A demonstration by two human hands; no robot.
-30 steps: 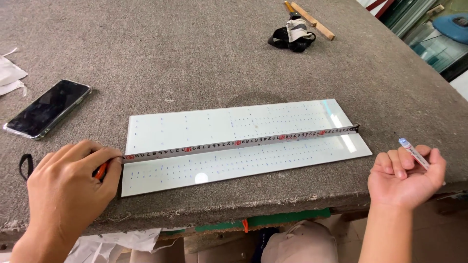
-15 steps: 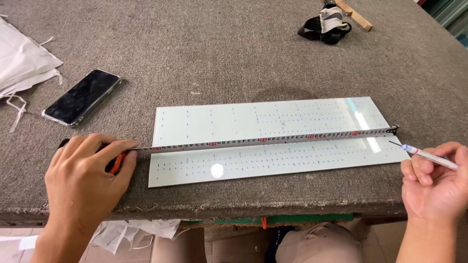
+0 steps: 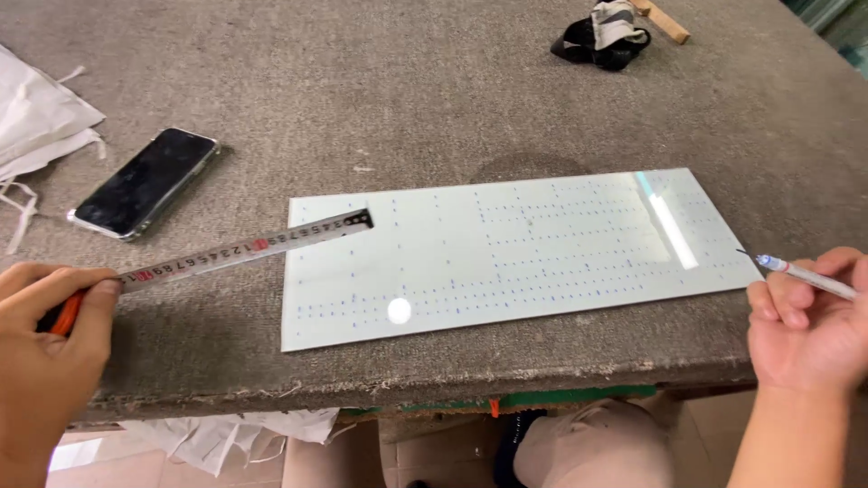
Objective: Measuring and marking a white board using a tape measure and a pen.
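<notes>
My left hand grips an orange tape measure at the table's near left edge. Its metal blade reaches right, and the hook rests on the top left corner of a pale glass sheet marked with rows of small blue dots. My right hand holds a white pen with its tip just off the sheet's right end. The sheet lies flat on the grey felt-covered table.
A black phone lies face up left of the sheet. White cloth sits at the far left edge. A black and white bundle and a wooden stick lie at the back. More white cloth hangs below the table's front edge.
The tape blade has drawn back from the sheet's right end to its left corner. My left hand has shifted left. The pen stays by the right end.
</notes>
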